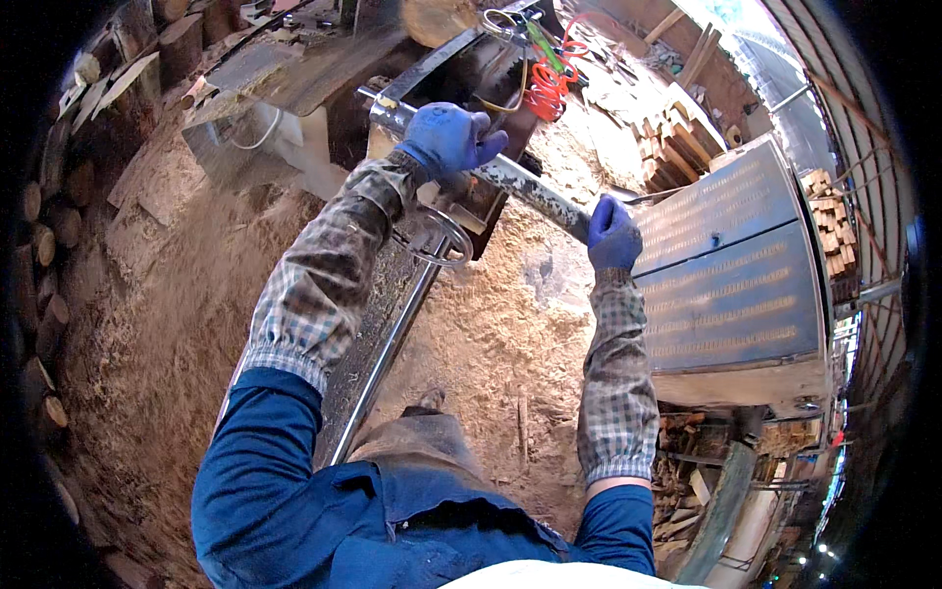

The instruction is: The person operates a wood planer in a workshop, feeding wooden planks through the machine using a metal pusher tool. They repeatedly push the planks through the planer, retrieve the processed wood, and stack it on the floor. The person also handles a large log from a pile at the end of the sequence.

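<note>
A worn grey metal bar (535, 188) with flaking paint slants across in front of me, from upper left down to the right. My left hand (446, 139), in a blue glove, is closed over the bar near its far left end, its thumb sticking out to the right. At the bar's near right end, my right hand (614, 236), also gloved in blue, makes a fist around it. The fingertips of both hands are partly hidden. Below the left hand is a metal handwheel (461, 245) on the machine, beside a long shiny steel rail (392, 365).
To the right stands a dark slotted metal panel (731, 270). A red coiled hose (551, 90) hangs at the top over the machine. Stacked wood pieces (677, 147) lie behind, logs (59, 226) line the left, and sawdust (500, 344) covers the floor.
</note>
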A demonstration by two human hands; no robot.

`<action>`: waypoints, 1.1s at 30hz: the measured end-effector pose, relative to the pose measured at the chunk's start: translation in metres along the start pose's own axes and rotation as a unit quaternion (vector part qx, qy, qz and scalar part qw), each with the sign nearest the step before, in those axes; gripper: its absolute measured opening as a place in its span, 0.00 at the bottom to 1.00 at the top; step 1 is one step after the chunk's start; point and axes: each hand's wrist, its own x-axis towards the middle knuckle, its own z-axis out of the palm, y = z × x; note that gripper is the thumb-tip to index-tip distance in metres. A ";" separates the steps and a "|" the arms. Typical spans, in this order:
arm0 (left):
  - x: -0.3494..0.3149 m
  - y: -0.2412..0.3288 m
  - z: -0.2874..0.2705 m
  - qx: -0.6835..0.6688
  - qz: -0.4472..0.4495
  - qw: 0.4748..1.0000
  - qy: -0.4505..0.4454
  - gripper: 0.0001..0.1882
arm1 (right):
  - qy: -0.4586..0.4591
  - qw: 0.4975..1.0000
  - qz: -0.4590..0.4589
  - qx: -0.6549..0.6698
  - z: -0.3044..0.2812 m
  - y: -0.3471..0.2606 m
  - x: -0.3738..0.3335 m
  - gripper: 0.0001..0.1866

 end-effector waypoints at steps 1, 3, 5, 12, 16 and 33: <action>0.002 -0.001 0.008 0.006 -0.003 1.000 -0.003 0.23 | 0.003 1.000 0.002 0.000 0.007 0.006 0.000 0.17; 0.010 -0.012 0.025 0.023 -0.005 1.000 0.005 0.23 | -0.018 1.000 0.010 0.004 0.023 0.010 0.009 0.17; 0.010 -0.021 0.044 0.015 -0.014 1.000 -0.001 0.23 | 0.012 1.000 -0.014 0.020 0.040 0.016 0.010 0.16; 0.017 -0.058 0.112 0.000 -0.016 1.000 0.007 0.25 | -0.010 1.000 0.008 -0.019 0.109 0.039 0.020 0.16; 0.020 -0.087 0.148 0.015 -0.030 0.999 0.004 0.25 | -0.008 1.000 0.021 -0.011 0.154 0.047 0.029 0.19; 0.110 -0.134 0.229 0.032 -0.033 0.999 -0.002 0.25 | -0.093 0.987 0.099 -0.082 0.236 0.099 0.121 0.28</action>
